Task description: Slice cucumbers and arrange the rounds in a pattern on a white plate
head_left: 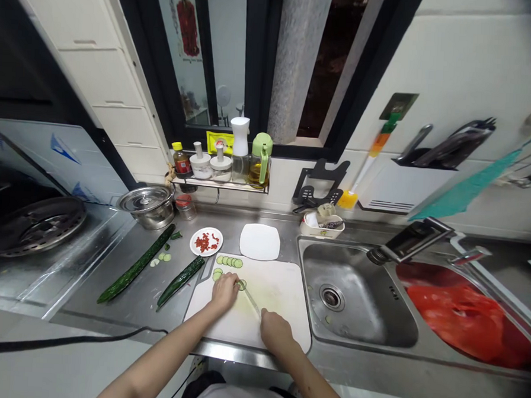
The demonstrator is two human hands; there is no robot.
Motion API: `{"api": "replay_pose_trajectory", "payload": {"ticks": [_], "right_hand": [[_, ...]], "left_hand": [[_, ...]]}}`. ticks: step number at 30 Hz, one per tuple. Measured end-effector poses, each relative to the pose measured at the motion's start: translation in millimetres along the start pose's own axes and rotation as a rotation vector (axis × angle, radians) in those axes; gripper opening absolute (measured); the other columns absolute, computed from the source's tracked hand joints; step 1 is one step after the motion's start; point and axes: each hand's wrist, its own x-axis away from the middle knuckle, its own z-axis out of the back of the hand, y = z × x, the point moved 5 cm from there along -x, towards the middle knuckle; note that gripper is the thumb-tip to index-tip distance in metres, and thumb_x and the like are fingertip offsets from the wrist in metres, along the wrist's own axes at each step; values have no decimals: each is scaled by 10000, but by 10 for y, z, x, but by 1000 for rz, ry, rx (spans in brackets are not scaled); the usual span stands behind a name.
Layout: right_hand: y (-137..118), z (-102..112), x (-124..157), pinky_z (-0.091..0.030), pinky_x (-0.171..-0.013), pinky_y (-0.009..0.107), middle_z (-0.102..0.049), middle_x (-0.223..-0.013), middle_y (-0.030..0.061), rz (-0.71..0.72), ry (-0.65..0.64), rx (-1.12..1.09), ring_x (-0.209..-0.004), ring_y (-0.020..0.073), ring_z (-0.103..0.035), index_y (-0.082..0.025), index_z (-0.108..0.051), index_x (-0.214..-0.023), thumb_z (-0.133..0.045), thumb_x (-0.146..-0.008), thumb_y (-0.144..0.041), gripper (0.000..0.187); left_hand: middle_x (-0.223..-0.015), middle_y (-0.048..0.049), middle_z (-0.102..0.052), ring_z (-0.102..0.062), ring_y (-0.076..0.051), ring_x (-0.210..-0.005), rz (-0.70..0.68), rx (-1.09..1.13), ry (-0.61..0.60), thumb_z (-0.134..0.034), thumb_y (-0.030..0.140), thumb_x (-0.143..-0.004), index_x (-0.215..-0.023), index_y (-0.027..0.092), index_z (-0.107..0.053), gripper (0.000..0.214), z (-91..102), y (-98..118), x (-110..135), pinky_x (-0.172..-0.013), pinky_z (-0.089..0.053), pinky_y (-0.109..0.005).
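Observation:
My left hand (224, 292) rests with curled fingers on a cucumber piece (241, 284) on the white cutting board (283, 289). My right hand (275, 331) is closed round the handle of a knife (252, 300), whose blade points toward the cucumber piece beside my left fingers. Several cucumber slices (229, 261) lie in a row at the board's far left corner.
A long cucumber (135, 266) and a shorter one (181, 281) lie on the steel counter to the left. A plate of red bits (205, 241) and a white plate (259, 241) sit behind the board. The sink (354, 293) is to the right, with a red basin (468, 319) beyond.

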Motion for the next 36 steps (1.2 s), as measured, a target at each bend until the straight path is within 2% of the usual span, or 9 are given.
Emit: {"api": "replay_pose_trajectory", "payload": {"ticks": [12, 18, 36], "right_hand": [[43, 46, -1, -480, -806, 348, -684, -1058, 171, 23, -4, -21, -1026, 270, -646, -119, -607, -1114, -420, -858, -108, 317], [12, 24, 21, -482, -806, 353, -677, -1070, 195, 41, 5, 1, -1037, 275, -644, -99, -595, -1151, -367, -865, -81, 366], [112, -39, 252, -496, -829, 360, -676, -1089, 198, 8, 4, 11, -1051, 273, -642, -99, -610, -1139, -371, -863, -80, 366]], "left_hand": [[-1015, -56, -650, -559, -223, -1019, -43, -67, -28, -501, 240, -861, -935, 207, -617, 142, -6, -7, -22, -843, -377, -313], [-1049, -73, -646, -558, -230, -1044, -41, -85, -56, -531, 298, -853, -954, 202, -602, 157, -22, -9, -45, -854, -374, -319], [-1060, -75, -659, -596, -217, -1004, 106, -14, -71, -600, 325, -812, -943, 198, -596, 183, -72, -28, -64, -810, -396, -280]]}}
